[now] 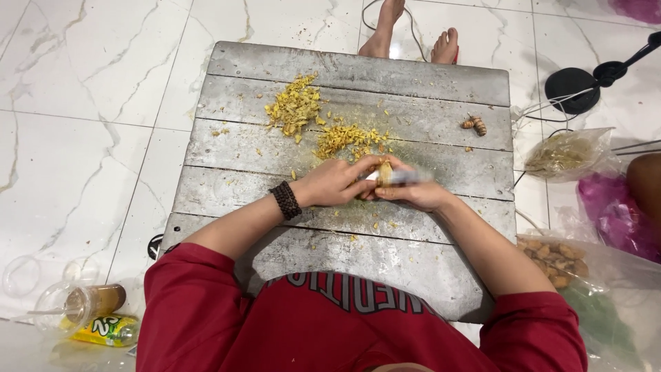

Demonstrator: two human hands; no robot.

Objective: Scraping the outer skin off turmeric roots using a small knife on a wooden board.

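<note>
While the left hand curls its fingers round a small pale-yellow knobbly root, the right hand closes on a slim grey peeler laid against it, both hands pressed close together above the middle of a weathered grey plank table. A dark beaded bracelet rings the left wrist. Just beyond the hands, flaky yellow peelings lie in two loose heaps. Farther right on the planks sit two small brown ridged roots. Off the table's right edge, clear crinkled plastic bags slump on the white marble floor; another person's bare feet show past the far edge.
</note>
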